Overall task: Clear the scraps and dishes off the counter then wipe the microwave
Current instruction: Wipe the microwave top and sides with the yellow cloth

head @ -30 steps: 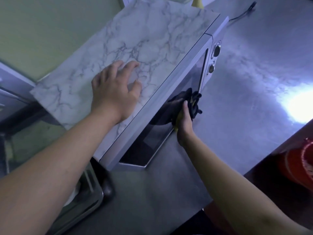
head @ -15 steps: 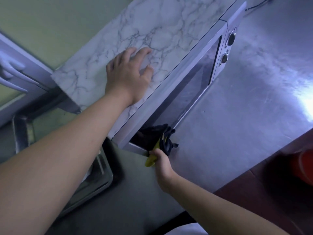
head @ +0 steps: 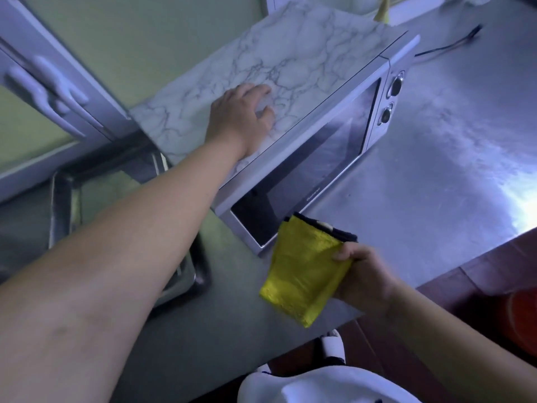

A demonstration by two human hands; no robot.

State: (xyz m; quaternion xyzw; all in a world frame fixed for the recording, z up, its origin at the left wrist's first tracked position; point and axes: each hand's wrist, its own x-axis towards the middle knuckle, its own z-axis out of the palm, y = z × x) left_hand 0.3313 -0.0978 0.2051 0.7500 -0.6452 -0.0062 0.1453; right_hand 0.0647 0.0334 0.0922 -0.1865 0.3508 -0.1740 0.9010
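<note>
The microwave (head: 305,158), with a marble-patterned top, a dark glass door and two knobs at the right, stands on the steel counter (head: 430,175). My left hand (head: 242,117) rests on its top, palm down with the fingers spread. My right hand (head: 363,274) grips a folded yellow cloth (head: 302,271) with a dark edge. The cloth hangs just below the door's lower left corner, off the glass.
A steel sink (head: 125,228) lies left of the microwave under my left arm. A black power cord (head: 447,45) trails on the counter at the back right. A cabinet door with a handle (head: 46,88) is at the left. A red bucket (head: 523,318) sits below the counter edge.
My right hand wiped the cloth down along the door to its lower left corner, then pulled it off the glass; the cloth's yellow side now faces up. My left hand stayed on top.
</note>
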